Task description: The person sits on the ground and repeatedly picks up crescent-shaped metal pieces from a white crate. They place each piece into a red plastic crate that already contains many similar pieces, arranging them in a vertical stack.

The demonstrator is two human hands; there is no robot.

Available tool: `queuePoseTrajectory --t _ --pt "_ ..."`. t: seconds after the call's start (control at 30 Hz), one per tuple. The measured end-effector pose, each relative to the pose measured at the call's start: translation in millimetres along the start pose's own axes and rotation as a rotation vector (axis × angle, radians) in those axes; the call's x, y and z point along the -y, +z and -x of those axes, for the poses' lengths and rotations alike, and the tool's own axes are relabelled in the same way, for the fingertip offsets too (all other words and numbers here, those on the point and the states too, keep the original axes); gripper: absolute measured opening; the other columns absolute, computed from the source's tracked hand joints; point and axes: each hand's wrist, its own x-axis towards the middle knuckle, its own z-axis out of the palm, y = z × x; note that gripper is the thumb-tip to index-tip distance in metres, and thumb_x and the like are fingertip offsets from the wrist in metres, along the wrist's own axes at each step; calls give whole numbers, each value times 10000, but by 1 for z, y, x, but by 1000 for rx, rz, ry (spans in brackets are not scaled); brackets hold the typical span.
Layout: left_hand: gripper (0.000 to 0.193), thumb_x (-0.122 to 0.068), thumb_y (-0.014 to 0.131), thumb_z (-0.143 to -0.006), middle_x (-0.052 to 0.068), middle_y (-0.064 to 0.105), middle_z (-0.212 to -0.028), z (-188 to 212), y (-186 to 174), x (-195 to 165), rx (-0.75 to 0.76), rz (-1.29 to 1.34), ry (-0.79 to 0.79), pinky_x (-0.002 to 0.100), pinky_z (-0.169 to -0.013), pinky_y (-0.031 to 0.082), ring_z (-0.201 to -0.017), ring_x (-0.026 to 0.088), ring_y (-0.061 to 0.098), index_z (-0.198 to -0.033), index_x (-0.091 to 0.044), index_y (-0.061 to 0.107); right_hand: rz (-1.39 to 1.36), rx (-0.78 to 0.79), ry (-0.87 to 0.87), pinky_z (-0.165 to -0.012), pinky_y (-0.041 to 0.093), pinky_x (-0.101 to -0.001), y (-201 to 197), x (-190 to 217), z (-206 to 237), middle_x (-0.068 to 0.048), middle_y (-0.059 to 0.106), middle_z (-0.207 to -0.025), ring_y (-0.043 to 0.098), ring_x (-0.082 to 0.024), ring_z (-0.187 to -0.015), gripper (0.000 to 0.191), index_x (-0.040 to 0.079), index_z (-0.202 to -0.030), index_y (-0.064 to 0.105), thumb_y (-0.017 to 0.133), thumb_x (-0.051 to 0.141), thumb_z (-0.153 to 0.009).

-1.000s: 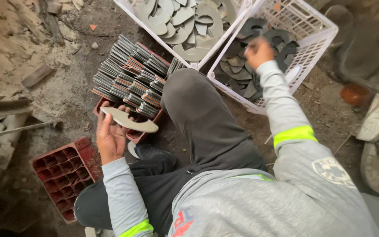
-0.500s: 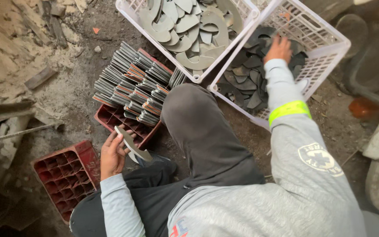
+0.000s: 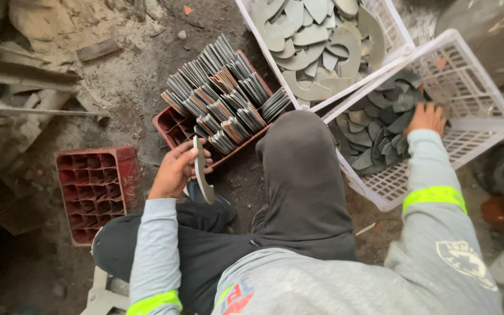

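Turned up on edge now in the pinching left hand (image 3: 176,172), curved metal piece (image 3: 203,172); right hand (image 3: 426,118) spread on sharp pieces in white basket (image 3: 485,125), might cut.

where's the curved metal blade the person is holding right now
In the head view, the curved metal blade stands on edge in the left hand, left of centre, just in front of the red crate packed with blades.

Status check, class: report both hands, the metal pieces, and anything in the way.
Left hand grips one curved metal piece edge-up beside the red crate. Right hand rests on dark pieces in the white basket. Raised knee between them.
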Motion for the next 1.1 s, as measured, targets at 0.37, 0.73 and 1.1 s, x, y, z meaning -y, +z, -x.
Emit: queuePoseTrajectory --t 0.37,0.73,1.1 --pt "451 -196 720 -957 60 646 -1037 8 0 -26 -23 79 270 408 -799 633 -900 189 661 -1348 -17 586 -100 -198 47 -987 510 -561 -36 -23 22 -254 676 -1107 622 -458 -1088 275 39 -1113 652 756 189 -909" --pt "328 -245 745 -938 80 704 -1076 -28 28 -5 -206 369 421 417 -735 632 -946 212 714 -1180 -56 628 -61 -903 -1024 -1074 549 -465 -172 183 65 -148 725 -1218 704 -345 -1162 200 19 -1267 689 686 40 -1067" --pt "356 -202 573 -1013 94 669 -1164 -9 15 -16 -20 402 387 456 -742 647 -995 230 692 -1327 -35 555 -1518 491 -863 -905 497 -262 -153 382 138 -23 631 -1123 573 -77 -1043 233 10 -1255 507 529 189 -1108"
